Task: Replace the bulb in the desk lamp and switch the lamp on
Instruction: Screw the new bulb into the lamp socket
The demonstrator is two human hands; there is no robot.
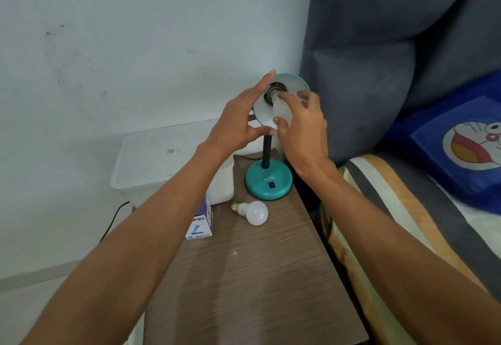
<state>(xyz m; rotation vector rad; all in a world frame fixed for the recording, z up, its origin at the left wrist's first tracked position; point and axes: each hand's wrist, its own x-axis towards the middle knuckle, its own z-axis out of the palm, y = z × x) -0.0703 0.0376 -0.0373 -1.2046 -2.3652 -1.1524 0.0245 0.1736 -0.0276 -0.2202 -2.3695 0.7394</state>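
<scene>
A teal desk lamp stands at the back of the wooden bedside table, its round base point(268, 180) carrying a black rocker switch point(272, 185). Its shade point(291, 80) is tilted toward me. A white bulb point(282, 108) sits with its metal cap at the socket, and my right hand point(303, 125) grips the bulb's body with its fingers. My left hand point(240, 120) has its fingers spread along the shade's left rim, index finger up on the edge. A second white bulb point(253, 212) lies on its side on the table in front of the base.
A small bulb box point(200, 225) and a white plastic container point(223, 182) stand at the table's left edge. A translucent storage bin point(160, 154) sits left by the wall, with a black cable point(113, 220) below. A bed with a blue cartoon pillow point(466, 141) borders the right.
</scene>
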